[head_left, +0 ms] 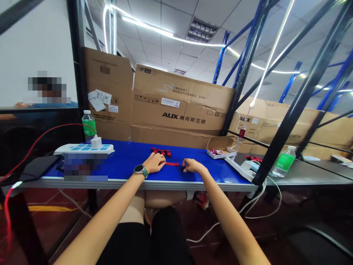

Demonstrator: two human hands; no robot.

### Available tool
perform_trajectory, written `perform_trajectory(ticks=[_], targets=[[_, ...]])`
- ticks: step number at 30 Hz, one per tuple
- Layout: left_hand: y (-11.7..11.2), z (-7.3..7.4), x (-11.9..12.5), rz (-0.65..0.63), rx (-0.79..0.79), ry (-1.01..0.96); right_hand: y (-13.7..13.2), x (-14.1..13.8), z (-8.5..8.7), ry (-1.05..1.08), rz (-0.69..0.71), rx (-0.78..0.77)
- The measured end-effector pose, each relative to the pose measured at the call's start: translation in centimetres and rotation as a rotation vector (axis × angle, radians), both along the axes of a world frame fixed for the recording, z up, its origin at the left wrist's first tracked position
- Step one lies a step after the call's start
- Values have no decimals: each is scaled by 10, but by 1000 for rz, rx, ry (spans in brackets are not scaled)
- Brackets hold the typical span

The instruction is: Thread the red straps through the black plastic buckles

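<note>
Arms out, wrists down. Your left hand looks clamped on strip; right hand curled beside it, grip unclear.

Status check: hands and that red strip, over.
Left hand on red strip, left end. Right hand curled just past the other end, grip unclear. Strip flat on blue table. Red-black pile just behind.
</note>
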State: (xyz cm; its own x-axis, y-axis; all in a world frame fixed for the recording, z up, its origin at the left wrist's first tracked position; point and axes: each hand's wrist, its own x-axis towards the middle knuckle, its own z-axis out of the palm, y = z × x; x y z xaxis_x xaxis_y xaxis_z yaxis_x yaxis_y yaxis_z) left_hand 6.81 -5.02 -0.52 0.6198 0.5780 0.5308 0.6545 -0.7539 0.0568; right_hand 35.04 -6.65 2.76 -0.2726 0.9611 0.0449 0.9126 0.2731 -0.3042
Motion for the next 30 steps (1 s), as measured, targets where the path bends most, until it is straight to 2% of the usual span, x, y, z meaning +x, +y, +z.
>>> perform_trajectory(ticks=[5, 9, 11, 15, 18, 22, 27, 30], targets=[[7, 6, 8, 76, 48, -46, 26, -14, -3, 384, 19, 139], [23, 15, 15, -94, -153, -121, 53, -36, -6, 474, 27, 235], [32, 14, 18, -173, -238, -118, 66, -45, -7, 488, 21, 293], [43, 0, 23, -157, -208, -168, 84, -60, -13, 558, -31, 365], [44, -10, 22, -98, -160, -176, 86, -68, -23, 687, -54, 356], [37, -10, 21, -52, -129, -159, 81, -71, -35, 802, -9, 326], [30, -6, 23, -27, -140, -126, 74, -73, -38, 796, 21, 347], [33, -8, 23, -12, -172, -181, 74, -76, -39, 832, 53, 311]])
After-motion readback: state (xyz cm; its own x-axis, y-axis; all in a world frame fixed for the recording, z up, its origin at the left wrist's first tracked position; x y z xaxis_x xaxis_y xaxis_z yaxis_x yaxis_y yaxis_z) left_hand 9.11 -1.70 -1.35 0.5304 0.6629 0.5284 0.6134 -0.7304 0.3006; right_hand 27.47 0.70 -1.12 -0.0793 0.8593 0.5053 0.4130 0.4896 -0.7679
